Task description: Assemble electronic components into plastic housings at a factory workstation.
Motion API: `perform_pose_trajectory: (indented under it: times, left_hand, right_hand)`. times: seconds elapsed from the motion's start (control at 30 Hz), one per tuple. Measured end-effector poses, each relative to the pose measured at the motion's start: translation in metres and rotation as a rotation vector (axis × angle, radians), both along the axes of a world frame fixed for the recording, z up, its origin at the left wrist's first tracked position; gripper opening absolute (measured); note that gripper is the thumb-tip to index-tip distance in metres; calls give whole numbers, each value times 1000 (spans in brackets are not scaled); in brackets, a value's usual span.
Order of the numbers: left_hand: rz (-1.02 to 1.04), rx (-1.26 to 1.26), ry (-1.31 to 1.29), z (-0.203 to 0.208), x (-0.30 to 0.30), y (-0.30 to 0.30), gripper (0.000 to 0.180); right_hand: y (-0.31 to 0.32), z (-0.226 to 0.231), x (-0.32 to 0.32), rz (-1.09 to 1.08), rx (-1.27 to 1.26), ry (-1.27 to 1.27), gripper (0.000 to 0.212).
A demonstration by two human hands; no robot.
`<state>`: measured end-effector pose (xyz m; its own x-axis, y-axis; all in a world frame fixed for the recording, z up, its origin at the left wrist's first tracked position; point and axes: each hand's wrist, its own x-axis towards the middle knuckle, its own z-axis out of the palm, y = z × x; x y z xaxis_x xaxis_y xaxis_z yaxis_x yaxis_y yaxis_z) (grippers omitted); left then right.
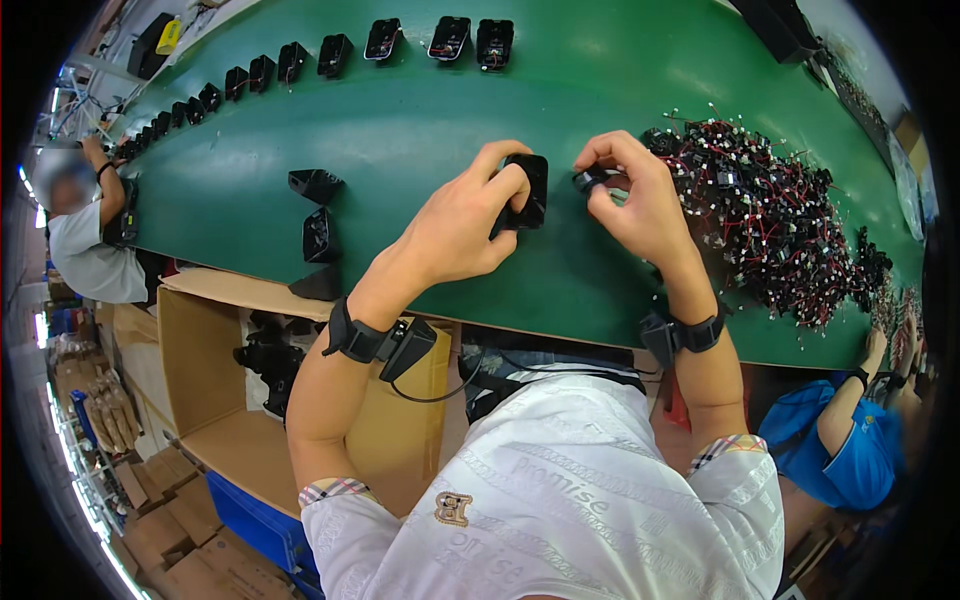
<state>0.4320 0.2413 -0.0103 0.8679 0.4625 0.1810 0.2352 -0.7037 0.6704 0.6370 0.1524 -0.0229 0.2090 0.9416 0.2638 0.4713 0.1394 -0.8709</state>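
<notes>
My left hand [470,215] is closed round a black plastic housing [534,190] above the green table, its fingers reaching over the front of it. A short way to the right, my right hand [635,195] pinches a small black part [590,179] between thumb and fingers. The two held pieces are apart. Close by my right hand lies a large heap of small black parts with red wires and white connectors [755,215]. Left of my left hand stand a few black housings [320,235] near the table's front edge.
A curved row of black housings [383,40] runs along the far side of the green table [420,110]. An open cardboard box [200,350] with black pieces stands below the front edge at left. One person [95,225] works at far left, another in blue [840,440] at right.
</notes>
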Motion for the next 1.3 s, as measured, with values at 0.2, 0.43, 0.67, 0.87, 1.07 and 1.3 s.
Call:
perform_pose_trajectory:
  times: [0.2,0.43,0.67,0.87,1.07,1.3]
  left_hand:
    - [8,-15,41,2,0,0,31]
    - [-2,-14,-66,-6,-1,3,44]
    - [51,-186,-37,2,2,0,70]
    - [42,-131,-86,0,1,1,74]
    - [24,-324,-77,8,2,0,72]
    - [99,-188,-153,8,0,4,75]
  right_hand:
    - [1,6,1,33,-91,24,21]
    - [-2,12,-3,22,-112,101,27]
    - [-5,8,-5,165,45,176,19]
    - [-9,22,-23,87,-32,498,9]
    - [-10,22,-25,142,176,-84,17]
    - [-11,30,-24,125,198,-206,15]
